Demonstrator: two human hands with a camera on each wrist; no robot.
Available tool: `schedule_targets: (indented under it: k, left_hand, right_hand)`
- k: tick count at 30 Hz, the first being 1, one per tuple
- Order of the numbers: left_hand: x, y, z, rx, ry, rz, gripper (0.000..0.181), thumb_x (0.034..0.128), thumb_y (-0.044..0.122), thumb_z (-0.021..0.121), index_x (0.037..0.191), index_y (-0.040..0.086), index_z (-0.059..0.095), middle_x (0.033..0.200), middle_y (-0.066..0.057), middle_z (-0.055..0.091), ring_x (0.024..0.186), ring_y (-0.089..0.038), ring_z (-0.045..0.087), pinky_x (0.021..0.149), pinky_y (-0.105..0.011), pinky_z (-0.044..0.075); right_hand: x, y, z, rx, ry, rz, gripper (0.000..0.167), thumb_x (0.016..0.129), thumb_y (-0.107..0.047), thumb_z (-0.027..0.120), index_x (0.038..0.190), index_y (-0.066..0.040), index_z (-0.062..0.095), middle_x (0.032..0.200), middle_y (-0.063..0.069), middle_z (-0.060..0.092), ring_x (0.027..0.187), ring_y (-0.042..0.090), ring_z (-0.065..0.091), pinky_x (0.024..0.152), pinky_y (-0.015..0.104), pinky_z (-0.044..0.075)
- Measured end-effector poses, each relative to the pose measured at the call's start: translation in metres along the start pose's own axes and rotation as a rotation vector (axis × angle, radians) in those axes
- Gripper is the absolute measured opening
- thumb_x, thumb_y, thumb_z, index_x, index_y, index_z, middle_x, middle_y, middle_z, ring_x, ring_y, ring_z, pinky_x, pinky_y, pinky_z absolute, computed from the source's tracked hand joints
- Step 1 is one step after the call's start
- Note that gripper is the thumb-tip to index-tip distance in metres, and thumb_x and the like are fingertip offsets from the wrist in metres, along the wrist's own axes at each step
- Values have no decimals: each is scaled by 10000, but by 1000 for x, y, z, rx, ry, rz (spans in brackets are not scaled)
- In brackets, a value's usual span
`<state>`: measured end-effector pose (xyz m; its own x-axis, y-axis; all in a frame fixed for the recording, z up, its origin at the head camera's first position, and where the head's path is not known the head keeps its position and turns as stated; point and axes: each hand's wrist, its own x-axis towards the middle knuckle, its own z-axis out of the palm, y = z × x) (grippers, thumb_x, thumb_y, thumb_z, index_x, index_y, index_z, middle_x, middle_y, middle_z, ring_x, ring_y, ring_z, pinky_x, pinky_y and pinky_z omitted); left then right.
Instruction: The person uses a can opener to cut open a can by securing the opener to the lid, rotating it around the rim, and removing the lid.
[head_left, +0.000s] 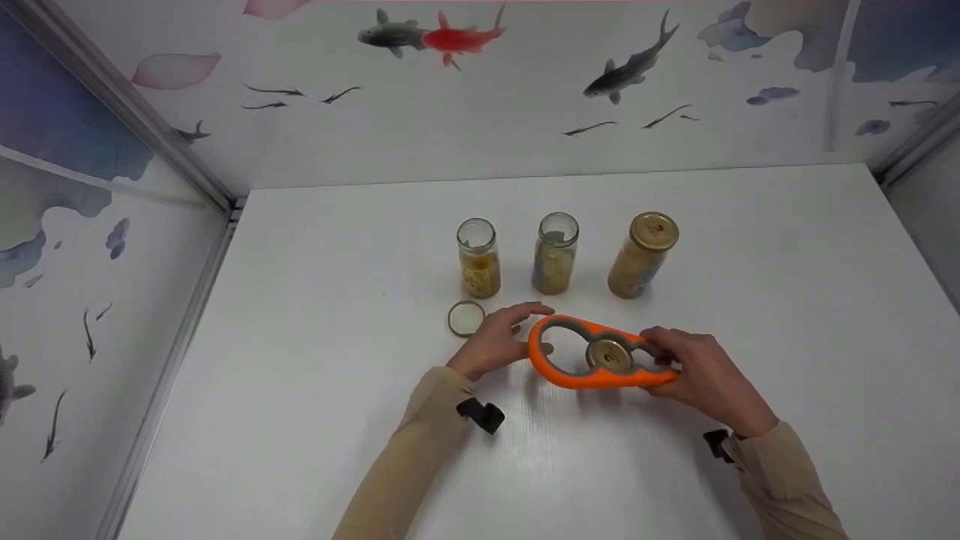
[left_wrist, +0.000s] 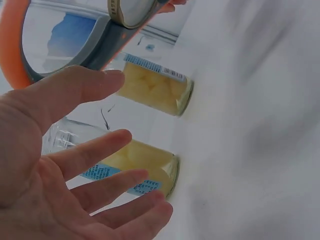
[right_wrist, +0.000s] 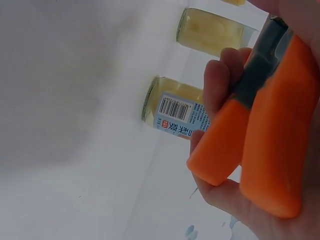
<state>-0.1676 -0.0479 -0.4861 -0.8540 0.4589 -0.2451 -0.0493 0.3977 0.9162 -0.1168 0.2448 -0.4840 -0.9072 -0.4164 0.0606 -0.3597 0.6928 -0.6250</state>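
Note:
My right hand (head_left: 709, 375) grips the handle end of an orange and grey opener (head_left: 577, 381), raised over the table. A gold lid (head_left: 609, 354) sits within the opener's middle opening. At the opener's left end is my left hand (head_left: 491, 345), fingers spread and relaxed; in the left wrist view its thumb lies over the opener's edge (left_wrist: 92, 47), and whether it touches cannot be told. In the right wrist view the right fingers (right_wrist: 217, 80) wrap around the two orange handles (right_wrist: 275, 135).
Behind the hands stand two lidless glass jars, one with yellow contents (head_left: 480, 274) and one paler (head_left: 553, 270), and a jar with a gold lid (head_left: 637, 262). A loose lid (head_left: 466, 319) lies by the left hand. Printed panels (head_left: 480, 135) border the white table (head_left: 300, 337).

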Motion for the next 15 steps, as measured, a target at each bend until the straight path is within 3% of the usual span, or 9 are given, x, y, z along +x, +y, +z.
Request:
schedule_targets:
  k: [7, 12, 15]
  left_hand:
    - [-5, -3, 4, -146, -83, 47, 421, 851, 132, 745, 1258, 147, 641, 1292, -26, 595, 1291, -175, 448, 1062, -374, 351]
    - [-2, -3, 8, -108, -122, 30, 412, 854, 148, 735, 1255, 179, 646, 1266, -57, 614, 1233, -252, 488, 1023, -407, 373]
    - [-3, -1, 8, -104, -133, 59, 405, 873, 185, 721, 1269, 177, 638, 1262, -54, 616, 1212, -280, 508, 1013, -411, 388]
  right_hand:
    - [0, 0, 3, 9, 15, -2, 509, 649, 61, 837, 1083, -116, 640, 913, 33, 664, 782, 152, 598, 745, 393, 552]
    - [1, -1, 7, 21, 42, -31, 524, 631, 70, 834, 1081, -118, 641, 912, 32, 673, 767, 136, 620, 720, 354, 558]
    - [2, -2, 8, 16, 44, -38, 518, 637, 58, 839, 1079, -127, 642, 900, 25, 671, 758, 112, 613, 706, 341, 555]
